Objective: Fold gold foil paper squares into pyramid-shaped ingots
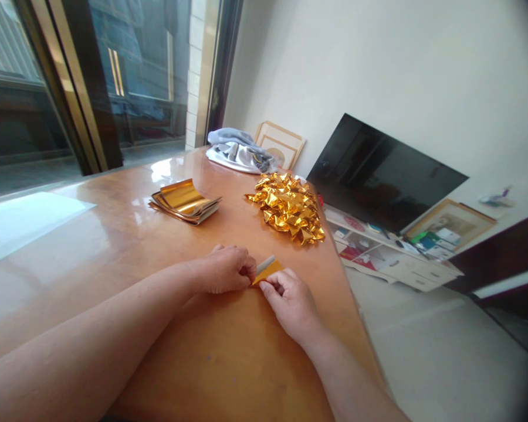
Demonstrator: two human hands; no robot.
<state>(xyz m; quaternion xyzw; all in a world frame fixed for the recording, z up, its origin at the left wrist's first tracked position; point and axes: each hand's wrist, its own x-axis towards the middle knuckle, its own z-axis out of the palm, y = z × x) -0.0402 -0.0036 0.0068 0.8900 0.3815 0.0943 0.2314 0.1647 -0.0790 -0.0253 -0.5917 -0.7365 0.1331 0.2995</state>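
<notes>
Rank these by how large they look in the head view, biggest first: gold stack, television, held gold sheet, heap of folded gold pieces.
1. Television
2. Heap of folded gold pieces
3. Gold stack
4. Held gold sheet, partly covered by fingers

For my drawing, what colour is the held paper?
Head view: the paper is gold with a grey strip.

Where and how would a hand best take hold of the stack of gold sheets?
Probably at the edge facing the left hand, coming from that near right side and pinching through all the layers: the stack lies low on the table with its layered edges exposed there, while its top sheet curves upward.
</notes>
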